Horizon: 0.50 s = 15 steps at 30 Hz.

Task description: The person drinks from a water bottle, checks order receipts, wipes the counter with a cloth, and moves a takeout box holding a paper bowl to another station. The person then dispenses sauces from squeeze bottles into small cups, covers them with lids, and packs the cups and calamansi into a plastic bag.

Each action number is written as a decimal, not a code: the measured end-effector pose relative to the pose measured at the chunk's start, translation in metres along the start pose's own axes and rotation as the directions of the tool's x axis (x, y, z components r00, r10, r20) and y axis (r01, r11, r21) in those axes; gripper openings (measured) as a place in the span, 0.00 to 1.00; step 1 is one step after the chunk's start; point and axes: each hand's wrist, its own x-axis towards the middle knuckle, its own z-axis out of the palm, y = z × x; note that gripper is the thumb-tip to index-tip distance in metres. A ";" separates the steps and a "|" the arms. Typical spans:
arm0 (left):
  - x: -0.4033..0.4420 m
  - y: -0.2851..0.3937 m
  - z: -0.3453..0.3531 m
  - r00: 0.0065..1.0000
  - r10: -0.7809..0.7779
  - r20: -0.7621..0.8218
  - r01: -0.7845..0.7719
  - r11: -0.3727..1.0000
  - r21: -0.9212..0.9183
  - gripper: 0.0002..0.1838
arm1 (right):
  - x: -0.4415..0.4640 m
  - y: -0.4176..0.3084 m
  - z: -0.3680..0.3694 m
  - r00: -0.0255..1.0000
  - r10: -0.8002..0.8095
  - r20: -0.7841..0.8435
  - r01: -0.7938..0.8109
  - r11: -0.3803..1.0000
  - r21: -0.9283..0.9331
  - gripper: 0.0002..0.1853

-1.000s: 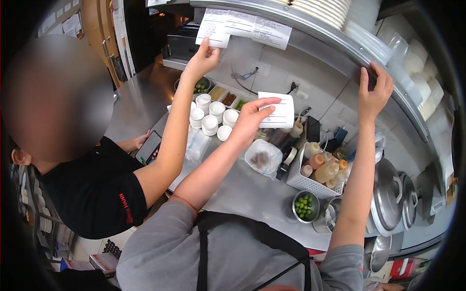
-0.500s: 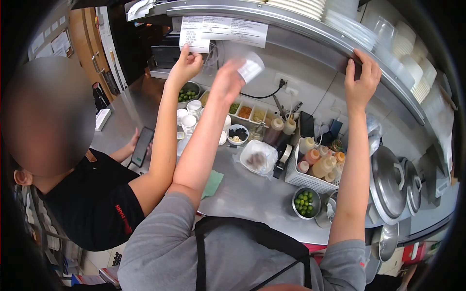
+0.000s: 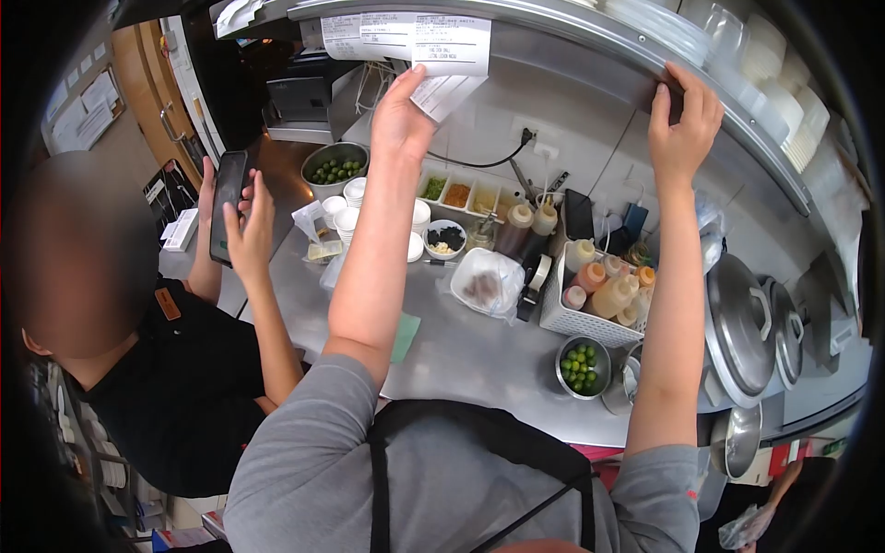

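Observation:
My left hand (image 3: 403, 120) pinches a white printed order slip (image 3: 444, 95), which hangs folded just below the shelf edge. Its fingertips overlap the lower edge of other order slips (image 3: 452, 46) fixed along the metal rail. My right hand (image 3: 687, 134) rests its fingertips against the shelf edge (image 3: 608, 32) at the upper right, thumb and fingers apart, with nothing visible in it. On the left, a co-worker in a black shirt holds a phone (image 3: 228, 198) with both hands.
Below my arms the steel counter (image 3: 461, 355) bears a bowl of green limes (image 3: 583, 367), a white basket of sauce bottles (image 3: 576, 320), a bagged container (image 3: 484, 284) and condiment trays (image 3: 456, 195). Large lidded pots (image 3: 737, 323) stand at right. Stacked bowls (image 3: 770, 97) sit overhead.
My left hand has moved left and up with its slip to the hanging slips. The co-worker's hand has left those slips and come down to the phone, now raised. My right hand stays put.

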 end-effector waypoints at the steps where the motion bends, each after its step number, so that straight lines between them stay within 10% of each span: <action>1: 0.000 0.001 0.000 1.000 0.004 0.005 -0.004 1.000 0.000 0.18 | 0.000 0.000 0.000 1.000 -0.001 -0.013 0.001 1.000 -0.007 0.13; 15: 0.005 0.001 -0.004 1.000 -0.004 -0.013 0.005 1.000 0.020 0.18 | -0.002 0.003 0.004 0.999 0.000 -0.034 0.000 1.000 -0.007 0.12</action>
